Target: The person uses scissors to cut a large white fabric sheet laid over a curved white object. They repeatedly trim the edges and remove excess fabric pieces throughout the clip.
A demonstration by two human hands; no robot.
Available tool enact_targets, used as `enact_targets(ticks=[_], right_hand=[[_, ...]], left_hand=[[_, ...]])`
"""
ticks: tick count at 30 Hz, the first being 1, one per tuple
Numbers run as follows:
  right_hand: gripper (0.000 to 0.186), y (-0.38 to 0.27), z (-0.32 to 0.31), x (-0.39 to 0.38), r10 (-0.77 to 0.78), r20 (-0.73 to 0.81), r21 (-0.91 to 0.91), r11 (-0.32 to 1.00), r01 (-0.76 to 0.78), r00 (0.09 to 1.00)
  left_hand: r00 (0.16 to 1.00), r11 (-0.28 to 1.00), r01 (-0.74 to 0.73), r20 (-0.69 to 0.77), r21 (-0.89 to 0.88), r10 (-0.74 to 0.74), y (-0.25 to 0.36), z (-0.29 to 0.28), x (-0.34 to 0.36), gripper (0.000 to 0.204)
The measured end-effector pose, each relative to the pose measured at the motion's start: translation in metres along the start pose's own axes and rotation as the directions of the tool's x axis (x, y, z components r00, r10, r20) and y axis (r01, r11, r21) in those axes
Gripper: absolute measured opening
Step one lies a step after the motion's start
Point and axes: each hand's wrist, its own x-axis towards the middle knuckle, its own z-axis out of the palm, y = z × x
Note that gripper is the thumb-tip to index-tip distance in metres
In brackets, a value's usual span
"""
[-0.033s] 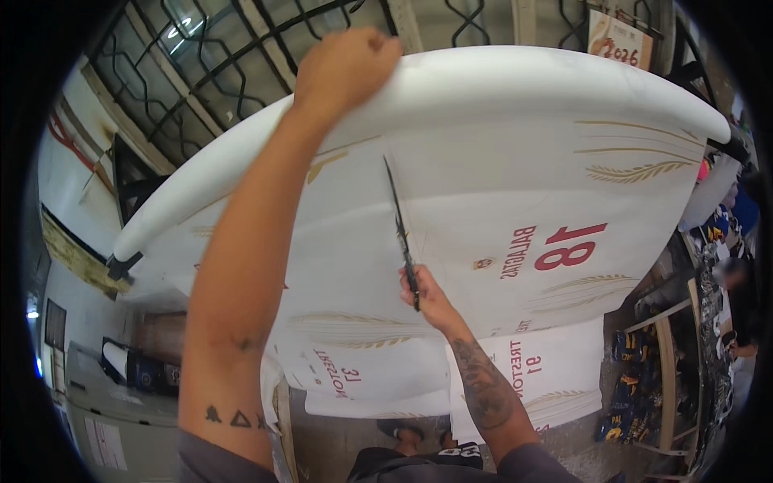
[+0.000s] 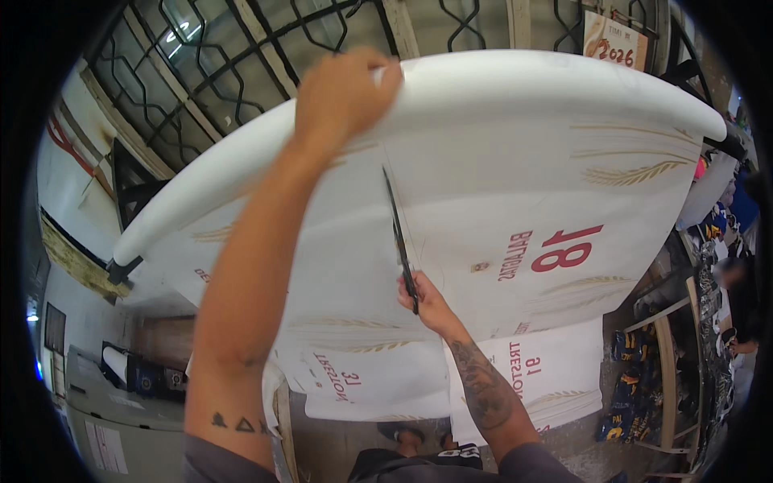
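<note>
A wide white printed sheet (image 2: pixel 475 177) hangs from a thick white roll (image 2: pixel 515 76) that spans the upper view. Red lettering, numbers and gold wheat-ear patterns mark it, the lettering reversed. My left hand (image 2: pixel 346 97) lies at the roll's top, fingers curled in; what they hold, if anything, is hidden. Below it, my right hand (image 2: pixel 427 302) is closed round the handles of long dark scissors (image 2: pixel 398 229). Their blades point up along the sheet, beside a thin line running toward the roll. Whether a blade is under the sheet I cannot tell.
Separate printed white pieces (image 2: pixel 527 378) hang low in front of me. Behind the roll stands a metal window grille (image 2: pixel 217 68); black brackets (image 2: pixel 121 270) hold the roll's ends. At right are a wooden rack (image 2: pixel 667 378) with dark printed fabrics and a partly visible person (image 2: pixel 737 302).
My left hand has come slightly down and toward me over the roll, its forearm shifting a little right. The scissors in my right hand have moved slightly down.
</note>
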Motion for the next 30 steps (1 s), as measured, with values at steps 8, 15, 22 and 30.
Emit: enact_targets(ticks=[8, 15, 22, 30], right_hand=[[0.041, -0.023, -0.004, 0.036, -0.154, -0.017, 0.084, 0.984, 0.155, 0.988], [0.036, 0.004, 0.001, 0.008, -0.1, -0.088, 0.006, 0.995, 0.101, 0.991], [0.043, 0.022, -0.018, 0.006, 0.095, -0.218, -0.055, 0.992, -0.109, 0.971], [0.042, 0.016, -0.021, 0.027, -0.079, -0.125, -0.034, 0.997, 0.075, 0.989]], left_hand=[[0.849, 0.895, -0.219, -0.376, 0.388, 0.37, -0.015, 0.024, -0.028, 0.058], [0.995, 0.968, 0.083, -0.072, 0.237, -0.067, 0.02, -0.045, 0.03, 0.043], [0.641, 0.835, -0.22, -0.57, 0.505, 0.514, -0.028, 0.027, -0.039, 0.044], [0.995, 0.963, 0.027, -0.104, 0.269, 0.001, -0.012, -0.018, 0.011, 0.044]])
